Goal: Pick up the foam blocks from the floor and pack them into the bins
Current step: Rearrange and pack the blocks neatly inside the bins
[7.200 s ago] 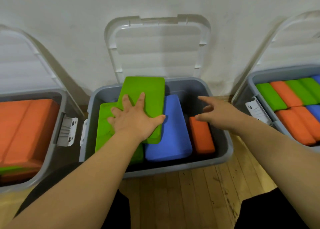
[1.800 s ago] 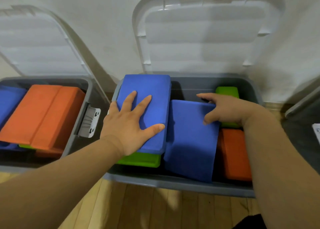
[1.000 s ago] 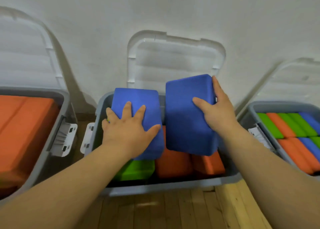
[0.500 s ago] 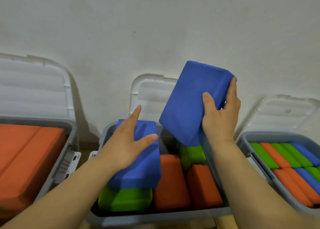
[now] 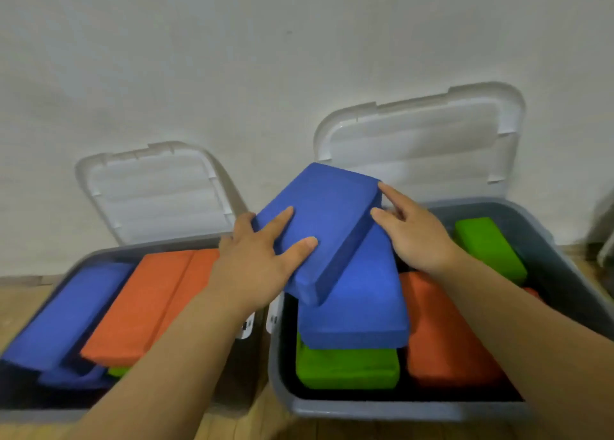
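The left hand [image 5: 255,266] lies flat on the top face of a blue foam block [image 5: 325,220]. Its index finger and thumb are stretched out over the foam and its outer fingers reach past the block's left edge; it presses rather than clasps. The right hand [image 5: 418,236] meets the same block from the right, index finger straight along the far right corner and thumb against the long side, fingers extended and touching, not wrapped round it.

The block sits tilted and turned askew, its near end resting on a second blue block [image 5: 358,306], which lies on a green block [image 5: 345,366] at the left of the right bin [image 5: 365,409]. Beside this stack, to the right, lies an orange block [image 5: 445,333], and another green block [image 5: 488,246] lies at the far right.

The left bin [image 5: 33,413] stands just beside it and holds a blue block [image 5: 66,310] and orange blocks [image 5: 139,303]. Both bins are grey, with their pale lids, right [image 5: 422,147] and left [image 5: 156,190], tipped back against a white wall [image 5: 232,57]. They stand on a wooden floor [image 5: 20,303].
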`<action>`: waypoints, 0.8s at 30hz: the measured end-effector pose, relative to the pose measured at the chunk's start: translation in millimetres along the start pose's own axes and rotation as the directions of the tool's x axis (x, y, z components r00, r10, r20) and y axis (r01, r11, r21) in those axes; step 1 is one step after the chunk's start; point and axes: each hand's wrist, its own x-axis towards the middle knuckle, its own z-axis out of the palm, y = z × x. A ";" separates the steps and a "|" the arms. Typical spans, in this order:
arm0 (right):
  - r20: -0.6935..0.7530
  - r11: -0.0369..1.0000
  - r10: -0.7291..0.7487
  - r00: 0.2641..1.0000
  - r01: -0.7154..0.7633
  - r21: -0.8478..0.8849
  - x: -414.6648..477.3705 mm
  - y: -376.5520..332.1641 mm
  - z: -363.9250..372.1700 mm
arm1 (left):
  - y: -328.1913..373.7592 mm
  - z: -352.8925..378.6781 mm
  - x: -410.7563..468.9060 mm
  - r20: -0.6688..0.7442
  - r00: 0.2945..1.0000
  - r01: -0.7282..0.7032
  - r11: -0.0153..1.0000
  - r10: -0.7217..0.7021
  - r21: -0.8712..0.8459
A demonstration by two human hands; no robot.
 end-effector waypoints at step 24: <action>0.236 0.571 0.408 0.882 -0.045 -0.819 31.8 162.4 -14.3 | -4.4 22.8 6.0 -0.104 0.994 0.003 0.972 -0.028 -0.236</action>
